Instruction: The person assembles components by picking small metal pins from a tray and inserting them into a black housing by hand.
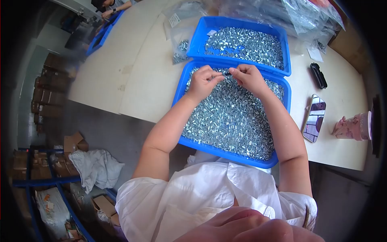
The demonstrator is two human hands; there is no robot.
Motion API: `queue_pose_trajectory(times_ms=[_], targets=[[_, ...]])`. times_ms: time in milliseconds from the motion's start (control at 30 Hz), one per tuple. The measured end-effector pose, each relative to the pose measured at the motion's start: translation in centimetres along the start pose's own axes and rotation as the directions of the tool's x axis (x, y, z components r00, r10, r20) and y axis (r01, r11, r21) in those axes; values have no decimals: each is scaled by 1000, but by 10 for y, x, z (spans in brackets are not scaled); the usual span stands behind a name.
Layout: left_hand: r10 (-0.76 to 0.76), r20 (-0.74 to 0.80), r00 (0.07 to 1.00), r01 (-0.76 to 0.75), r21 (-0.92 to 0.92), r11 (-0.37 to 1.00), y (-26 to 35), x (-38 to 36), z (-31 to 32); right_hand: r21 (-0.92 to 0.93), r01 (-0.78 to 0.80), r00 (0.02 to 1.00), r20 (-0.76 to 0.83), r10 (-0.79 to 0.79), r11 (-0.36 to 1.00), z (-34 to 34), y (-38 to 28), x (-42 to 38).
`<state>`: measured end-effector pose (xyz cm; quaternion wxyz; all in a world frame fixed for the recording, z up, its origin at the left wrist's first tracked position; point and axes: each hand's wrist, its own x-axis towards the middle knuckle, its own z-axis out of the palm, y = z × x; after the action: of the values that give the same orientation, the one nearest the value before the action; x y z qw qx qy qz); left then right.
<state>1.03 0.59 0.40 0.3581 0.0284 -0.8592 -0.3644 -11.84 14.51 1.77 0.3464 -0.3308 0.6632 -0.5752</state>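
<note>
Both hands, left [206, 82] and right [250, 79], pinch small pieces above a blue bin [184, 142] of shiny metal parts [229, 117]. Beyond the grip, a second filled bin [193, 43] sits on the pale counter [147, 76]; phone [314, 118] and cup [352, 126] lie rightward, cardboard boxes [50, 90] far left.

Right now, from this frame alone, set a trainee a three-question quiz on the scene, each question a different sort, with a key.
1. True or false: the left hand and right hand are both over the near bin.
2. Which is nearest the cup? A) black case B) phone C) near bin
3. Fill in the colour: the far bin is ____.

Key: 1 true; 2 B; 3 blue.
</note>
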Motion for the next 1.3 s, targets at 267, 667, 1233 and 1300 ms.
queue_pose_trajectory(times_ms=[267,667,1233,1300], targets=[[-63,41,997,64,-31,997,-8,2,2,2,168,986,-17,-168,986,-3,-2,0],[-496,578,647,721,-676,152,-13,7,-15,-29,247,969,-17,-248,969,4,-2,-1],[-277,120,953,299,-271,915,-4,2,-10,-222,383,920,10,-391,897,4,-4,-7],[-246,122,962,270,-248,931,0,2,-11,-230,381,923,30,-384,896,5,-4,-9]])
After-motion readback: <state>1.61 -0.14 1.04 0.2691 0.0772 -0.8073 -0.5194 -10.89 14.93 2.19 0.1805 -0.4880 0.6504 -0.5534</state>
